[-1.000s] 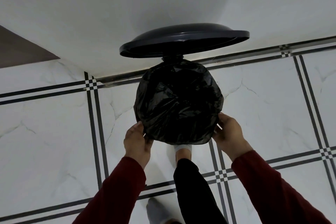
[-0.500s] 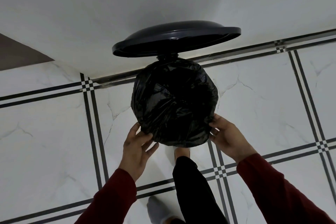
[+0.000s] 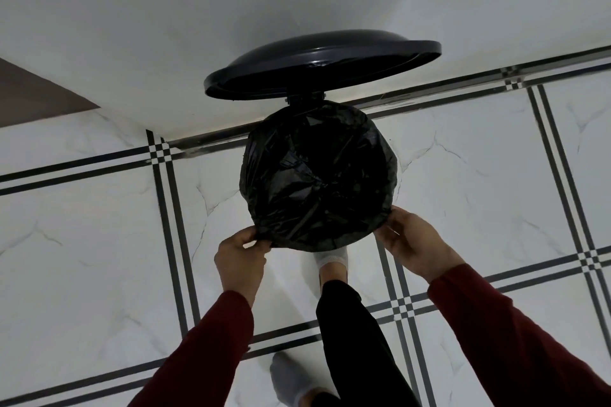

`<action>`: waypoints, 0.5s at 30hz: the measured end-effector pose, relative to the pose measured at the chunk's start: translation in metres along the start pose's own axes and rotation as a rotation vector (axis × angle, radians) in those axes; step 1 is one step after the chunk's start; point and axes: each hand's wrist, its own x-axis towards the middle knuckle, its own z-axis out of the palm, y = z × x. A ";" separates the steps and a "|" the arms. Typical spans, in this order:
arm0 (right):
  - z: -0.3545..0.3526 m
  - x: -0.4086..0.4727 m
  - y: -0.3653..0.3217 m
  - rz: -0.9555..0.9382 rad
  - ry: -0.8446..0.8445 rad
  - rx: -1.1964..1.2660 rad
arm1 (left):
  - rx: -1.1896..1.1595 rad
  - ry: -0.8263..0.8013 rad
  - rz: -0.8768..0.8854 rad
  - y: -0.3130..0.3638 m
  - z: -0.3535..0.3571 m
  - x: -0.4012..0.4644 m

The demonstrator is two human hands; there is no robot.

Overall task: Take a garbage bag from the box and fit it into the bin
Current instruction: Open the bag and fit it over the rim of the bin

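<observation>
A black garbage bag (image 3: 317, 178) lines a round bin seen from above and wraps over its rim, hiding the bin body. The bin's dark lid (image 3: 322, 64) stands open behind it. My left hand (image 3: 239, 254) pinches the bag's edge at the near left of the rim. My right hand (image 3: 410, 239) holds the bag's edge at the near right of the rim, fingers curled on the plastic. No box is in view.
The bin stands on a white marble-look tiled floor (image 3: 99, 241) with black stripes, close to a white wall (image 3: 231, 10). My foot in a white sock (image 3: 332, 258) is at the bin's base; my other foot (image 3: 291, 380) is further back.
My left hand, open-fingered under the rim half a second ago, now pinches the bag's edge. My right hand has stayed at the near right rim. The view has shifted slightly.
</observation>
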 end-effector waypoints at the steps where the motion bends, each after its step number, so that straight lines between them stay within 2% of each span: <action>1: 0.002 -0.002 -0.004 0.026 -0.015 0.078 | 0.009 0.005 -0.015 0.002 0.001 0.003; 4: 0.004 -0.006 -0.015 0.038 -0.052 0.115 | -0.107 -0.084 -0.160 0.006 -0.002 0.013; 8: 0.010 -0.006 -0.023 -0.038 -0.039 0.059 | -0.547 -0.223 -0.392 0.016 -0.009 0.017; 10: 0.011 -0.005 -0.027 -0.040 -0.041 0.035 | -0.679 -0.233 -0.390 0.020 -0.011 0.018; 13: 0.011 0.000 -0.032 -0.029 0.015 -0.004 | -0.680 -0.233 -0.334 0.024 -0.009 0.020; 15: 0.015 -0.001 -0.035 -0.001 0.026 0.054 | -0.654 -0.205 -0.340 0.028 -0.005 0.022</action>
